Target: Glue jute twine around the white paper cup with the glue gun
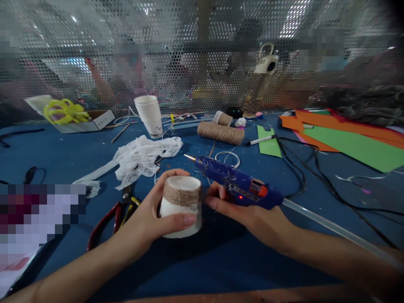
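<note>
My left hand (158, 210) is wrapped round an upside-down white paper cup (181, 216), thumb across its front. Brown twine (182, 195) is wound in a band round the cup's upper part. In my right hand (252, 214) is a blue hot glue gun (233, 179), its red light lit and its metal tip pointing left, above and apart from the cup. A clear glue stick (322, 221) sticks out of the gun's back end. Below the gun, my right fingertips are close to the cup's right side; I cannot tell whether they touch it.
Red-handled pliers (105, 223) lie left of my left hand. White lace (142, 158), a twine roll (221, 132) and stacked paper cups (148, 115) stand or lie beyond. Black cables (331, 185) and coloured paper (356, 143) are at right. A bottle (259, 80) stands by the perforated metal screen (195, 54).
</note>
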`<state>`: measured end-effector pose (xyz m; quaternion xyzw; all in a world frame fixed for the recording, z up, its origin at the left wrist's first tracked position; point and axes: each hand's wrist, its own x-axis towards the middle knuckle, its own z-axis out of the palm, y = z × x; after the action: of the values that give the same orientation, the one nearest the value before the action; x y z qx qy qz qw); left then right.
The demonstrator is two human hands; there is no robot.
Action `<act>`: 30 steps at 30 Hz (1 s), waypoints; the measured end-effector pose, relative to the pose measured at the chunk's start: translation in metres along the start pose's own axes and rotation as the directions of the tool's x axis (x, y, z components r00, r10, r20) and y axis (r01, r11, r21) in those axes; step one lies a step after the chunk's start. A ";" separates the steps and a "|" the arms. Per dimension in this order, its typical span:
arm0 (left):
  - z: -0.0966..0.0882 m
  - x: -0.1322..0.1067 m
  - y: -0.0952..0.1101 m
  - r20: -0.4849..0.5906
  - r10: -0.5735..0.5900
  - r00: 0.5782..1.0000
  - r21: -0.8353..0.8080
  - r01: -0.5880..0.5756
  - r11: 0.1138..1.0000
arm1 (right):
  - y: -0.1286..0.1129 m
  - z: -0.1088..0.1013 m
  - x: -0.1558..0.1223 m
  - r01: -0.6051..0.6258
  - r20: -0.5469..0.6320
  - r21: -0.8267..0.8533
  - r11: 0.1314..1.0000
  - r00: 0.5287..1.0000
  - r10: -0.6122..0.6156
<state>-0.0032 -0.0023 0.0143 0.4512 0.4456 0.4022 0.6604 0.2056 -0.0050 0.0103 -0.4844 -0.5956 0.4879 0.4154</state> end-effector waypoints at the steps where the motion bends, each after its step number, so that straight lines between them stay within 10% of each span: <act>1: 0.000 0.000 0.001 -0.004 -0.005 1.000 -0.019 0.005 1.000 | 0.001 0.000 0.000 0.006 -0.002 -0.006 1.000 1.000 -0.006; 30: -0.003 0.007 -0.003 -0.065 0.072 0.995 0.079 -0.067 0.995 | 0.007 -0.002 -0.004 0.176 0.060 0.163 0.971 0.980 -0.188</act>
<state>-0.0041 0.0044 0.0094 0.4778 0.4668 0.4224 0.6127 0.2091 -0.0086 0.0040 -0.3749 -0.6124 0.5110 0.4726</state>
